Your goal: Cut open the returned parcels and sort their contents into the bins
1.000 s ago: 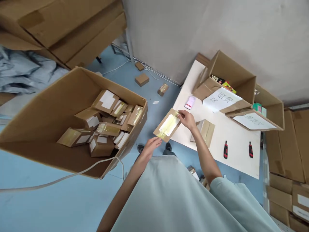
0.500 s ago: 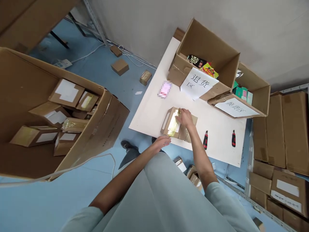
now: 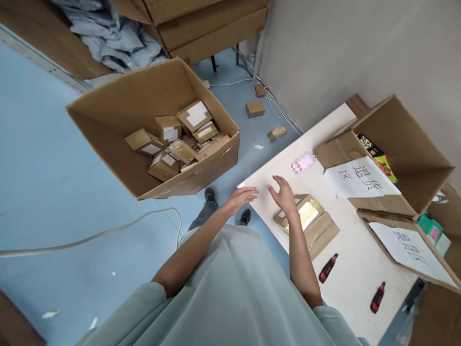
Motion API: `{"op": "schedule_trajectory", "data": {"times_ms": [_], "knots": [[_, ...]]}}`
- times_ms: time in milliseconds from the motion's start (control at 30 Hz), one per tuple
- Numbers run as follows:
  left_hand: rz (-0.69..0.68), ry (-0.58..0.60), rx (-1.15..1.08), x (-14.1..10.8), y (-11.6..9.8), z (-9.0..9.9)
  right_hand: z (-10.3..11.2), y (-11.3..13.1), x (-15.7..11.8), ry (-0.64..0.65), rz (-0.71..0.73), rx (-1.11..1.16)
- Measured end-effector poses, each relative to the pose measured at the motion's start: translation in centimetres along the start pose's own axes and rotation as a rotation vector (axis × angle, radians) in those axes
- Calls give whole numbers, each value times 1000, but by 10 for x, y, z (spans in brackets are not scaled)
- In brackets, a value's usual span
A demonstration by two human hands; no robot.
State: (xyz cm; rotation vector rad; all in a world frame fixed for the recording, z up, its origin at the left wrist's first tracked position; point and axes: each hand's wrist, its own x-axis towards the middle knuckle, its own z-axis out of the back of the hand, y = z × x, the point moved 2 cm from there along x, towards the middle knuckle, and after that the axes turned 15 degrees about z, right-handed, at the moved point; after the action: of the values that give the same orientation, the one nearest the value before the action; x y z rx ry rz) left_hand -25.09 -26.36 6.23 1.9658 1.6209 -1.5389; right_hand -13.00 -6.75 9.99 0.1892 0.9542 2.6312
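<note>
My left hand (image 3: 242, 198) hovers beside the table's front left corner, fingers stretched out and holding nothing. Over the table, my right hand (image 3: 283, 193) is open, thumb apart from the fingers, also empty. Just past my right wrist lies a flattened cardboard carton (image 3: 319, 226) with shiny yellowish tape and a pale label; my forearm hides part of it. Two red-and-black box cutters, one nearer (image 3: 328, 268) and one farther right (image 3: 378, 298), lie on the white table (image 3: 355, 262). A blurred pinkish item (image 3: 303, 162) lies beyond my right hand.
A big open cardboard box (image 3: 108, 139) at the left holds several small taped cartons (image 3: 163, 163). Two open boxes with handwritten paper signs stand on the table, one with packets (image 3: 383, 166), one with green packs (image 3: 432, 230). Small boxes (image 3: 255, 109) and a white cable (image 3: 126, 229) are on the floor side.
My view has swung left toward the big box. My right hand has let go of the carton and lifted off it; my left hand has come away from its edge.
</note>
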Motion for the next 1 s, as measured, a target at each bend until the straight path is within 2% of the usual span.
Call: {"op": "schedule_trajectory", "data": {"times_ms": [133,333,433,500,600,733,867,1000], "knots": [[-54,-151,-156,-15,-35,90,-52,44,66,108,79,74],[-106,-339,-359,-41,-77,229,-127,91,164,243,40,129],[-86,-433,-463,-52,-96,289,-156,112,211,284,26,155],[-81,-478,-506,-55,-108,322,-171,124,239,297,20,177],[-67,-529,-542,-50,-127,359,-189,133,277,329,6,202],[-15,-583,-586,-26,-151,392,-215,132,323,411,-1,209],[42,-644,-624,11,-170,416,-253,115,376,484,6,223],[34,-708,-605,61,-189,440,-298,82,438,510,-31,246]]}}
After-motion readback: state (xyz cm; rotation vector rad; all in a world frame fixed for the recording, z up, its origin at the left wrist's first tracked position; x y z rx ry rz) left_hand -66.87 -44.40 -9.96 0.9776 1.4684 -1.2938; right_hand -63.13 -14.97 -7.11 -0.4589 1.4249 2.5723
